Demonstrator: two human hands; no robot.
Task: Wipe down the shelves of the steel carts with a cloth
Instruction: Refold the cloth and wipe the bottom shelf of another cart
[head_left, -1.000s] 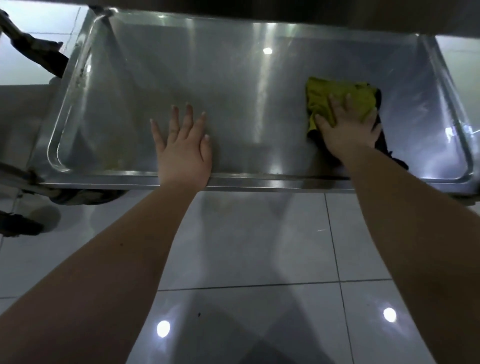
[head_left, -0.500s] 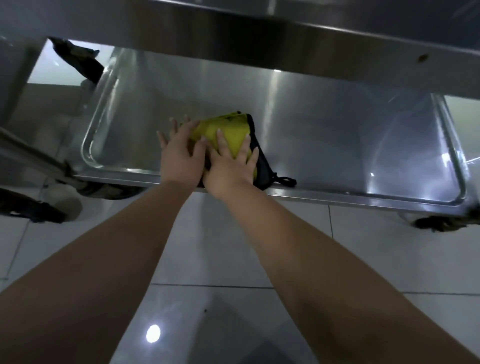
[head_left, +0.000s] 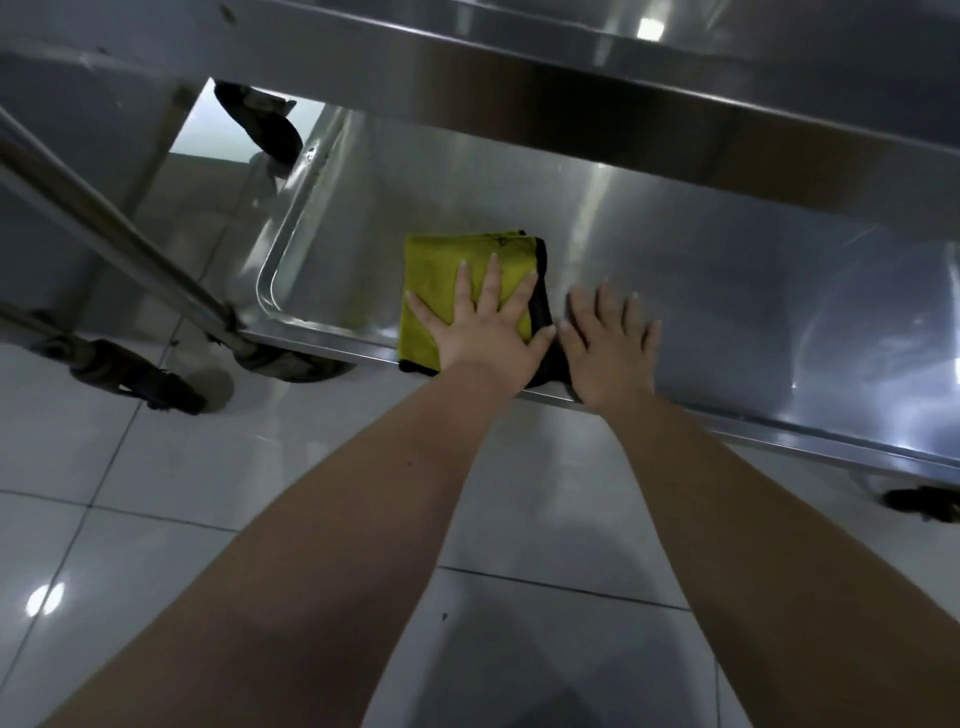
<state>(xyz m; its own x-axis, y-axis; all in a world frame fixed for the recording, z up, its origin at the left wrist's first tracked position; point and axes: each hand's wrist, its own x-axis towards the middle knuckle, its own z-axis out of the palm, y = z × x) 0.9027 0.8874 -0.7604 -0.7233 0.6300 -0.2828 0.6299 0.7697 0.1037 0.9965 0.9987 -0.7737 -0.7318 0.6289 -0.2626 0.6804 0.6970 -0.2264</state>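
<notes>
At the shelf's (head_left: 727, 291) front edge near its left corner, the left hand (head_left: 488, 332) presses the folded cloth (head_left: 441, 270) flat with straight, spread fingers, likely for wiping pressure, while the right hand (head_left: 608, 348) rests splayed on bare steel beside it, probably bracing.

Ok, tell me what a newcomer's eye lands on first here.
The bright yellow cloth stands out, folded near the front left of the lower steel shelf, with the left hand pressed flat on it. The right hand lies flat on bare steel just beside it, fingers spread.
</notes>
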